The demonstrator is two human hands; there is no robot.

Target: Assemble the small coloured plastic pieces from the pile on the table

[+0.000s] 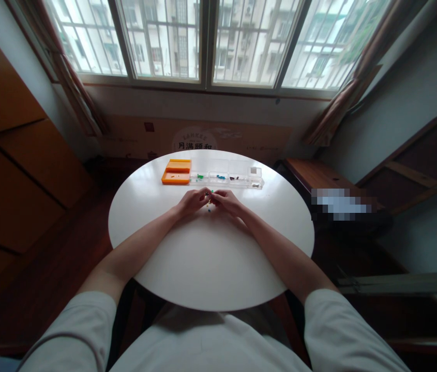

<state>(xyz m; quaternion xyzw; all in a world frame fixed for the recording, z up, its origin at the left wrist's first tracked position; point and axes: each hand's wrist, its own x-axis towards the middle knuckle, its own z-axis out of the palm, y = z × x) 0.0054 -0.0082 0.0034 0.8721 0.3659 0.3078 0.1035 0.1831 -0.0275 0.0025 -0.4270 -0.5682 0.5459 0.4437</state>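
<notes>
My left hand (195, 200) and my right hand (227, 200) meet over the far half of the white round table (210, 258). The fingers of both are pinched together. Whatever lies in either pinch is too small and too covered to name. A tiny green piece (212, 191) shows at the fingertips. Just below, between the hands, are a small yellow piece (208, 204) and a dark blue one (209, 211). Beyond my fingers an orange open case (177, 181) holds a few tiny yellow bits.
Right of the orange case stands a row of clear lidded boxes (237, 166). They hold green pieces (200, 176), blue pieces (221, 177), dark pieces (234, 178) and pale ones. A wooden bench (311, 175) is to the right, wooden cabinets (20, 170) to the left.
</notes>
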